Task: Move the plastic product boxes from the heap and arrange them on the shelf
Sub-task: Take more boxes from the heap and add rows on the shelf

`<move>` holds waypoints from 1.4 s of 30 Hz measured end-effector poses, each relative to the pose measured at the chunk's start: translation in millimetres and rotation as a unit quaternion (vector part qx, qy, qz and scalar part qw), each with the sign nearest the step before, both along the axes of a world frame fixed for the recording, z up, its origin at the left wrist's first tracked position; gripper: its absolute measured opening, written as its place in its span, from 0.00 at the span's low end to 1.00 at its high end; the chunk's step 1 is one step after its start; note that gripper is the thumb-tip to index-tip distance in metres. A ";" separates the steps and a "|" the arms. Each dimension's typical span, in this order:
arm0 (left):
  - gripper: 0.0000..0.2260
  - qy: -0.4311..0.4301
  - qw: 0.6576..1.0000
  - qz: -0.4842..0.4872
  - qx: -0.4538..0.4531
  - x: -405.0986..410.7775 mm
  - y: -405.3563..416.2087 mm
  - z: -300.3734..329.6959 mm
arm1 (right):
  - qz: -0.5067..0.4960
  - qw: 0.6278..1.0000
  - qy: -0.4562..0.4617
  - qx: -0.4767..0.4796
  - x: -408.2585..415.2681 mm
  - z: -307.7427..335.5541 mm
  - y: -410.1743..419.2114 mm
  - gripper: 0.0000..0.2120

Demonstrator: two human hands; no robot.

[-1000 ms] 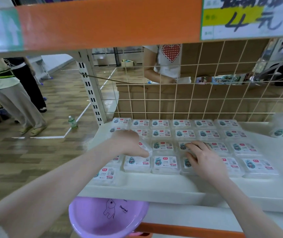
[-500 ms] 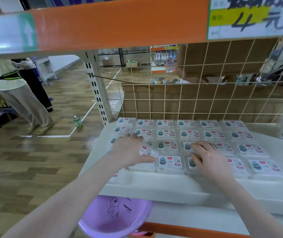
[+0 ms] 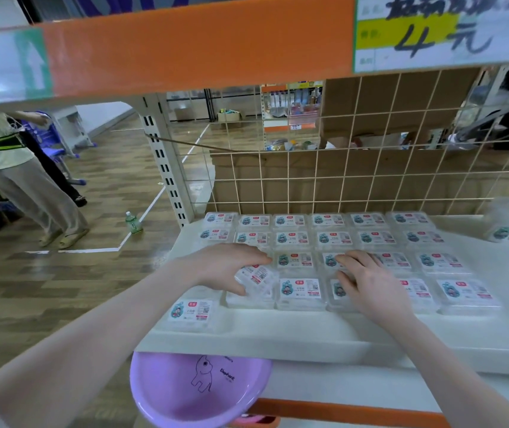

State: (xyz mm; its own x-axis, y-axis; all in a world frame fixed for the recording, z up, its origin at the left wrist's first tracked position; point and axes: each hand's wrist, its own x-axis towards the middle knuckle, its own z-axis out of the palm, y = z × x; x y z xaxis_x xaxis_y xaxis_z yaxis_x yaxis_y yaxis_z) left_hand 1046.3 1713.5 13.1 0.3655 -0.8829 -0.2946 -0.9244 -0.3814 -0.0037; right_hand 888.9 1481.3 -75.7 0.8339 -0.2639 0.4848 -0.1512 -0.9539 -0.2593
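Boxes (image 3: 299, 261) laid out in rows on the shelf (image 3: 278, 335)
Left hand (image 3: 228, 267) grips 1 tilted box (image 3: 258, 278) near the shelf's front-left corner; right hand (image 3: 370, 288) rests flat, fingers spread, on others.

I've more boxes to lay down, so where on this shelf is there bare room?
Bare shelf lies right of the box grid, before the clear bags, and along the front edge beside the lone box. The grid's middle is crowded, with both hands there.
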 end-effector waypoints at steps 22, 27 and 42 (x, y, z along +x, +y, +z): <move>0.36 -0.052 0.984 0.127 -0.113 -81.9 29.9 -31.0 | 0.010 1.000 0.019 0.010 -2.3 3.4 3.9 0.12; 0.34 -0.040 0.980 0.146 -0.126 -91.2 32.8 -37.3 | 0.012 0.999 0.029 0.011 -2.0 6.5 2.8 0.12; 0.33 -0.001 0.980 0.160 -0.117 -78.7 36.6 -34.9 | 0.008 0.996 0.085 -0.032 3.2 7.3 2.2 0.11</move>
State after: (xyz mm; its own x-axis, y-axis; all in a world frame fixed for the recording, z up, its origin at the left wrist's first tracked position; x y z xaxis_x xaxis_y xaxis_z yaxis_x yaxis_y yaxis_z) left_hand 967.6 1750.1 -21.8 0.6353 -0.7662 -0.0964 -0.7571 -0.6426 0.1179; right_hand 892.2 1483.5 -68.4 0.9094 -0.2226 0.3514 -0.1718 -0.9703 -0.1701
